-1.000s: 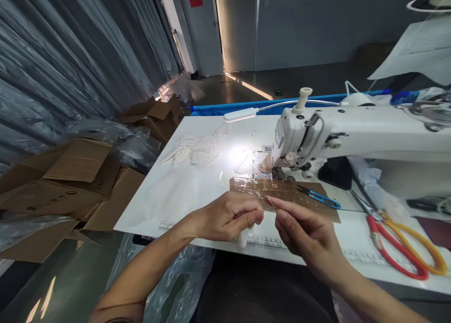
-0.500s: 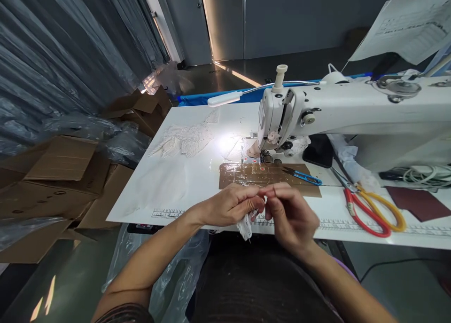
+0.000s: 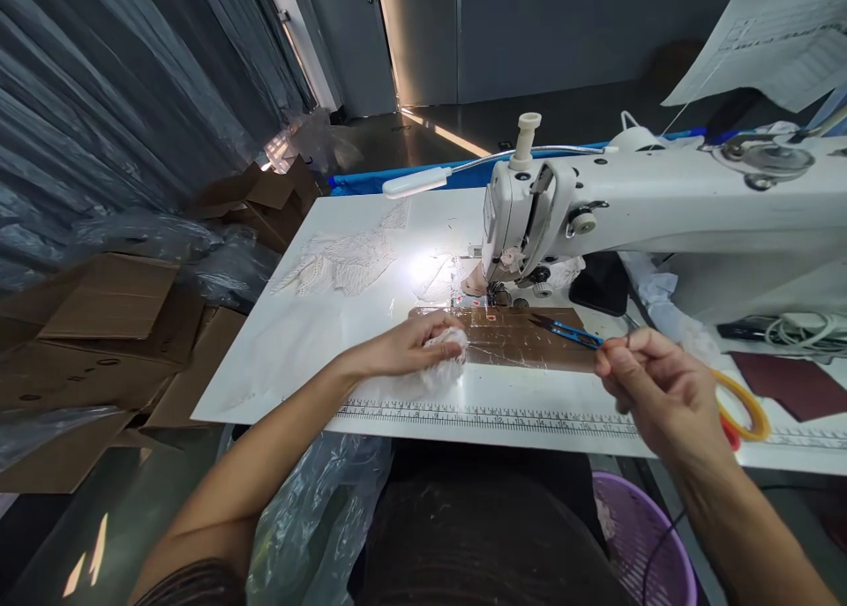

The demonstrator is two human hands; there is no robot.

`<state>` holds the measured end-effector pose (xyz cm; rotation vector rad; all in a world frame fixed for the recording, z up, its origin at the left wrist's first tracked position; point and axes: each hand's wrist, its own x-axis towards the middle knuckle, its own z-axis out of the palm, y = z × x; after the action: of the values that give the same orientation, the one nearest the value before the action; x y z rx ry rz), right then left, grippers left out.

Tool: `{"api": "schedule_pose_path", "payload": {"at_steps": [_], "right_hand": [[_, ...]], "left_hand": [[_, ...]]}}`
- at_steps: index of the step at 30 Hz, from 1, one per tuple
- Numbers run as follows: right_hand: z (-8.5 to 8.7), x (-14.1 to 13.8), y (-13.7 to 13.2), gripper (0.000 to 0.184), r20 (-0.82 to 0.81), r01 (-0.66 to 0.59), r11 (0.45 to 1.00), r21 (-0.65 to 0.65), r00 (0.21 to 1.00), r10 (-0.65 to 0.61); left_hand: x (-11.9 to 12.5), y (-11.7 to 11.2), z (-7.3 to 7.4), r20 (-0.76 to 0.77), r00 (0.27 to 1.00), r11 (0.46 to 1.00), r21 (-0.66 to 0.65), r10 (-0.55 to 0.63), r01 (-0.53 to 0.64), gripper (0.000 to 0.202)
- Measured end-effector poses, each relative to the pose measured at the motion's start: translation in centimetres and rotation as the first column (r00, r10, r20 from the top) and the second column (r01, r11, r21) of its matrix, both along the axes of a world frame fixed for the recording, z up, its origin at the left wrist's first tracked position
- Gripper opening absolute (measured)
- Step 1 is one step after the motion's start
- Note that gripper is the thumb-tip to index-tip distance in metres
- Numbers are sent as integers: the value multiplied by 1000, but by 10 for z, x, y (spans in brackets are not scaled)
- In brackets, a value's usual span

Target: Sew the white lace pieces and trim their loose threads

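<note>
My left hand (image 3: 430,346) is closed around a bunched piece of white lace fabric (image 3: 445,372), just above the table at the front edge of a brown board (image 3: 516,346). Farther right, my right hand (image 3: 652,377) has thumb and forefinger pinched together; whatever lies between the tips is too small to make out. Close to those fingertips are the handles of blue thread snips (image 3: 573,331), which rest on the board. A white sewing machine (image 3: 529,209) stands behind, its lamp lighting the needle area.
White lace pieces (image 3: 350,258) lie at the table's back left. Scissors with yellow and red handles (image 3: 747,403) are partly behind my right hand, near a maroon patch (image 3: 794,385). A ruler strip (image 3: 490,419) runs along the front edge. A purple basket (image 3: 648,535) stands below; cardboard boxes (image 3: 119,306) are left.
My hands, together over the front edge before, are now wide apart. The left carried the lace fabric a little forward and left; the right moved far right, toward the snips and scissors.
</note>
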<state>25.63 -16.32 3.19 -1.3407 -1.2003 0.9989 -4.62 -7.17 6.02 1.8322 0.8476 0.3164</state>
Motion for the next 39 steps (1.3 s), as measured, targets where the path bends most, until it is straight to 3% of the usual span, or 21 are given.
{"api": "schedule_pose_path", "payload": {"at_steps": [1,2,4,6,11,12,14,16,17,19,22,27,34,39], "right_hand": [[-2,8,4,33,210,-24,1000,-8,977,25],[-5,15,9,36,434,-47,999,-21,900,51],[-13,30,20,40,774,-44,999,8,632,22],[-22,43,32,39,893,-62,995,80,448,-43],[-28,40,53,39,921,-109,970,219,352,-169],[-26,32,55,39,908,-105,958,267,361,-214],[-22,9,57,39,850,-128,944,304,485,-208],[-19,-19,58,40,715,-248,945,212,698,23],[-18,-32,59,44,620,-338,932,133,762,187],[-17,-54,62,43,410,-445,895,28,822,396],[-16,-67,68,27,232,-495,866,-69,836,497],[-12,-63,74,25,166,-518,848,-118,831,531],[-7,-66,77,28,108,-521,839,-155,836,539],[-4,-66,78,23,107,-513,837,-190,837,537]], "left_hand": [[3,8,-4,-25,1000,1000,6,8,-8,38],[7,14,-7,-42,999,1000,-3,4,-5,41],[12,22,-12,-51,999,999,-46,-17,15,42],[16,24,-14,-35,999,997,-72,-27,24,38],[20,21,-11,18,1000,996,-92,11,-10,31],[21,21,-11,34,999,995,-97,31,-27,30],[24,20,-12,65,995,991,-116,73,-65,29],[27,19,-13,99,989,986,-135,112,-98,28],[28,18,-13,113,985,983,-144,129,-112,27],[29,17,-12,131,978,977,-161,164,-142,27],[26,16,-9,127,963,955,-209,238,-209,27],[18,18,-10,130,946,923,-293,296,-249,29],[20,21,-16,172,925,927,-230,338,-296,42],[20,22,-17,129,944,944,-179,302,-278,25]]}}
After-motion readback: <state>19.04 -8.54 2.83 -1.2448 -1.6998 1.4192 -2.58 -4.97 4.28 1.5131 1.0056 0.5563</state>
